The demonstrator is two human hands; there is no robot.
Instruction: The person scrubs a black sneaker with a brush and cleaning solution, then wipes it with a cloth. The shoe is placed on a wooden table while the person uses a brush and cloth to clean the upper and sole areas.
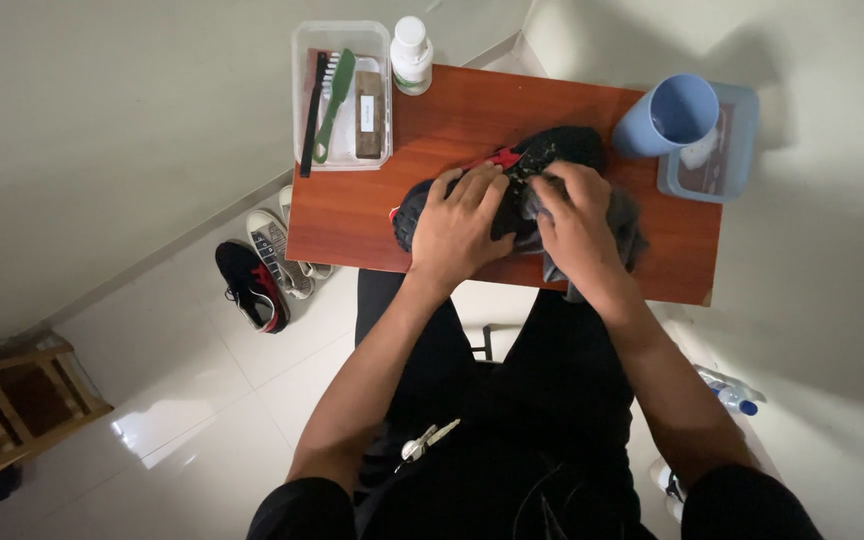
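A black shoe (562, 148) with red trim lies on its side on a small reddish wooden table (352, 215). My left hand (459, 222) presses down on the shoe's heel end, fingers spread over it. My right hand (574, 222) is closed on a dark grey cloth (628, 225) and holds it against the shoe's middle. The cloth hangs past the table's near edge.
A clear tray (342, 95) with a green brush, a black brush and a brown block sits at the table's left corner, a white bottle (411, 55) beside it. A blue cup (668, 115) stands by a blue container (724, 150). Shoes (264, 268) lie on the floor.
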